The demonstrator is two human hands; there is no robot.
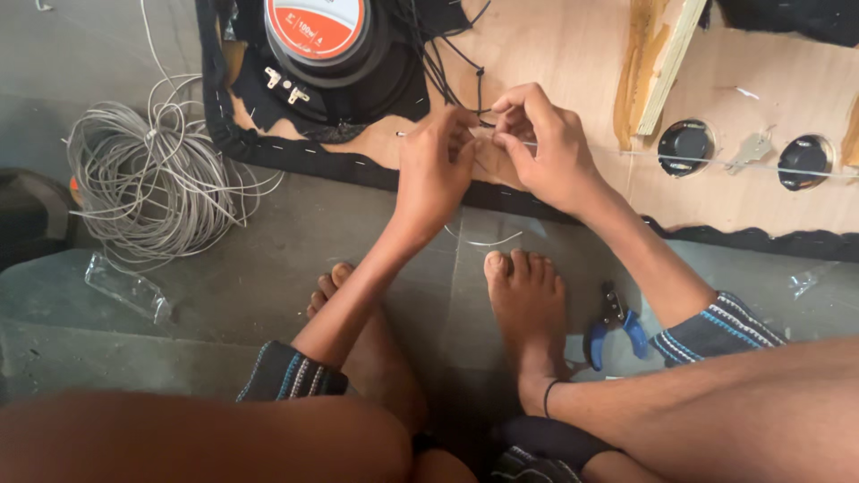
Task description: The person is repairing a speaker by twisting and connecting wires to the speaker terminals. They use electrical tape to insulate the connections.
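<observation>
Nearest the camera: the person's bent knees and bare feet on the grey floor (268, 259), striped shorts hems at both thighs. Blue-handled pliers (616, 327) lie on the floor just beside the right foot, under the right forearm, untouched.

Mid-frame, both hands meet over the edge of the plywood panel (573, 54). Left hand (436, 170) has fingers pressed together, thumb + forefinger tips pinching a thin wire (626, 153). Right hand (546, 148) also has fingers curled in, pinching the same wire right next to the left's grip, so the two pinches nearly touch. Can't tell whether there's a bare end or a joint between the fingertips; too small.

Key relation: wire's long axis runs roughly horizontal across the panel, from the fingers off to the person's right, passing the two small round black parts (686, 143) and a pale metal bracket (750, 150) w/ a second black part beyond. A short stub pokes out to the left of the left hand. Right hand sits nearer the long run of wire; left hand is nearer the stub end. Black leads hang down from above to about the same spot.

Farther: big loudspeaker (318, 36) w/ orange-red cap set in the panel, up-left of the hands, black fabric trim round the panel edge. Far left on the floor, a loose coil of grey cable (152, 179) and a clear plastic wrapper (125, 288), well apart from both hands.
</observation>
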